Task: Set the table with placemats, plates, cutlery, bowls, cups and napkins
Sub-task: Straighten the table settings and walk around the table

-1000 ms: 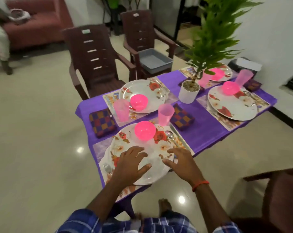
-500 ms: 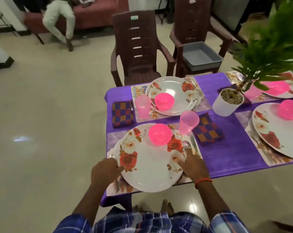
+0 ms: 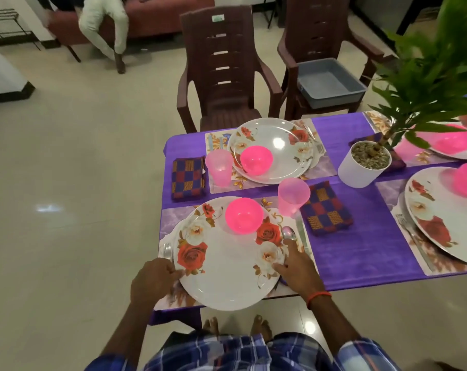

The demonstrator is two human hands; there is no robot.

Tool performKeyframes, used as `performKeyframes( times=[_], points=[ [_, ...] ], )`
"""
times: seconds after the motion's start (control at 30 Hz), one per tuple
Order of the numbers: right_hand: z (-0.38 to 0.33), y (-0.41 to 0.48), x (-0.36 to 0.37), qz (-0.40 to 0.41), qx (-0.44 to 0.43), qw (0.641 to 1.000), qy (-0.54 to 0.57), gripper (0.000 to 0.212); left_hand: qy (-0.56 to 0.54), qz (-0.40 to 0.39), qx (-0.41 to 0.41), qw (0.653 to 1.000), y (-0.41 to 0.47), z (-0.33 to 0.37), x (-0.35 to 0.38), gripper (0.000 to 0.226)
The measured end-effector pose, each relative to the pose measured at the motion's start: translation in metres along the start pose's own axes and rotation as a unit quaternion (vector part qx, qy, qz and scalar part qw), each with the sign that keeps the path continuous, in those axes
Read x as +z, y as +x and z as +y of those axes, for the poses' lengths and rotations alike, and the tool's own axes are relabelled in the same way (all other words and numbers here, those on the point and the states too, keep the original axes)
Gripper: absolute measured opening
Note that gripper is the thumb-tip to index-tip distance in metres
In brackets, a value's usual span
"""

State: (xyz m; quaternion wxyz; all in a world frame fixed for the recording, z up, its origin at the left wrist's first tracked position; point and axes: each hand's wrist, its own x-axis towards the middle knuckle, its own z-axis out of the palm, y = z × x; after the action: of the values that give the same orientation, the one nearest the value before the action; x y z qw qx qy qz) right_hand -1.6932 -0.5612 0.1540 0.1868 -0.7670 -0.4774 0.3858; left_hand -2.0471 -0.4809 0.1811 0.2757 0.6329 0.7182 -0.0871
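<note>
Left hand (image 3: 153, 279) curled round floral plate (image 3: 227, 266) rim, right hand (image 3: 298, 269) flat, touching its other side; chair (image 3: 221, 62) sticker (image 3: 217, 18) unreadable.

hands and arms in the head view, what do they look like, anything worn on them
The left hand and right hand are bare: no gloves, and no rings that I can see. The forearms are uncovered up to blue and white plaid sleeves near the elbows. A thin orange-red band circles the right wrist.
</note>
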Motion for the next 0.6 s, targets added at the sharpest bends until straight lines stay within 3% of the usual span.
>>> performKeyframes(
  times=[0.17, 0.3, 0.6],
  points=[
    [0.021, 0.005, -0.026, 0.129, 0.006, 0.988, -0.085, 0.022, -0.111, 0.154, -0.044, 0.981, -0.01, -0.02, 0.002, 0.027],
    [0.055, 0.011, -0.042, 0.165, 0.051, 0.98, -0.097, 0.027, -0.162, 0.2, -0.057, 0.965, -0.011, -0.038, 0.013, 0.007],
    [0.072, 0.017, -0.042, 0.161, 0.042, 0.985, -0.039, 0.026, -0.191, 0.179, -0.077, 0.962, -0.001, -0.038, 0.027, 0.009]
  ],
)
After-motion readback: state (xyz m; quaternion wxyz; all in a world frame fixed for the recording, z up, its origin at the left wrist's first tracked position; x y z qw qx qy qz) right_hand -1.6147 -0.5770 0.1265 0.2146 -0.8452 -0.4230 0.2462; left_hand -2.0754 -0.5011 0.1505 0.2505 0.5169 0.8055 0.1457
